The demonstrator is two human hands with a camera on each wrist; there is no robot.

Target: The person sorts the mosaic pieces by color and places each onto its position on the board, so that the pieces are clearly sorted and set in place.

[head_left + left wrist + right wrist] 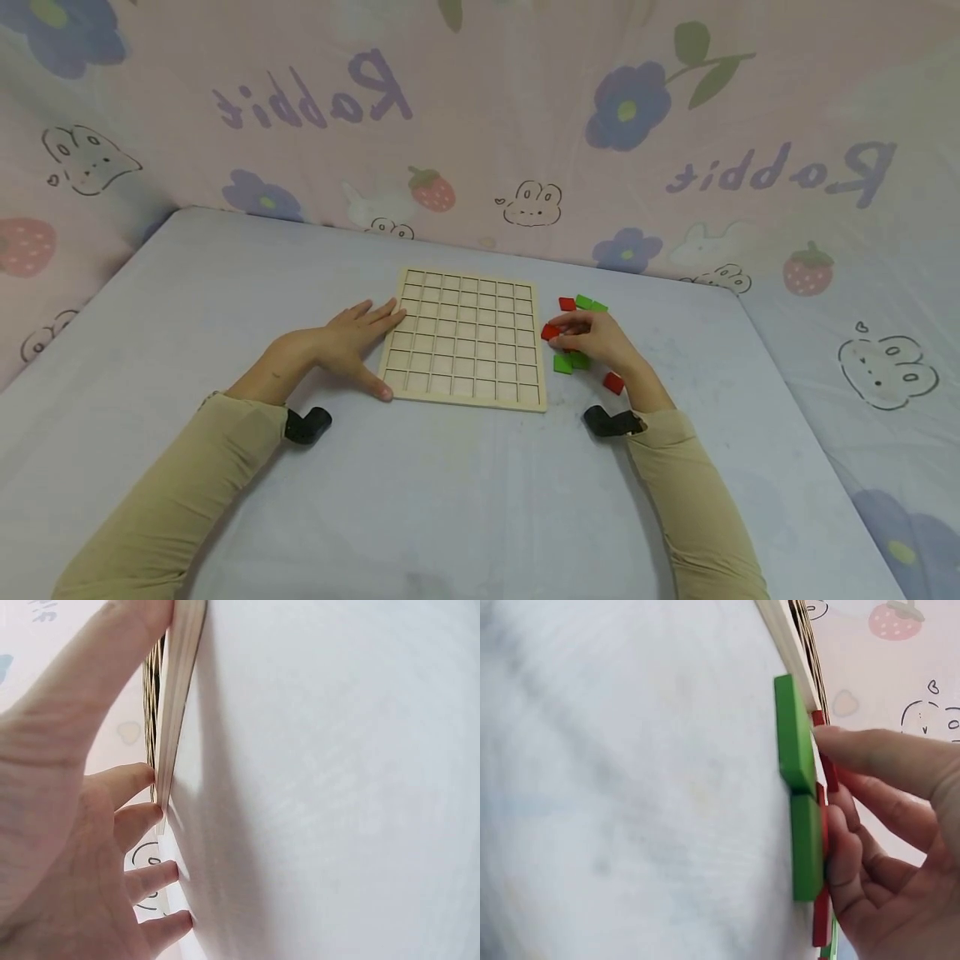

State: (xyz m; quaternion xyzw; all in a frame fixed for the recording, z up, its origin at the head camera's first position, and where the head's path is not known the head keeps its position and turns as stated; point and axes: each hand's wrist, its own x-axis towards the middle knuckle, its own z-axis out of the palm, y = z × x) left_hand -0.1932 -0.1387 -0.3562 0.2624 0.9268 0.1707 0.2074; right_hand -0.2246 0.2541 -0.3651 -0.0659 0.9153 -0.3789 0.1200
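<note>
Red tile (551, 332) pinched right beside a bare grid board (465, 339)

So closest in, you've got two tan sleeves (168, 492) reaching over a white table (450, 508), with a black wrist piece (307, 426) poking out by each cuff. A loose red square (613, 383) sits near the right wrist.

Past that, the left hand (347, 343) has its fingers spread wide, thumb at the wooden board's near left corner and fingertips along its left edge. The board lies flat mid-table. Right hand (602, 337) has thumb and fingers closed on the red tile, just off the board's right side; can't tell if they touch. Green tiles (562, 364) are just below that hand.

A bit farther, a red piece (567, 304) and two green pieces (583, 301), then the rabbit-print cloth (480, 125) behind everything.
</note>
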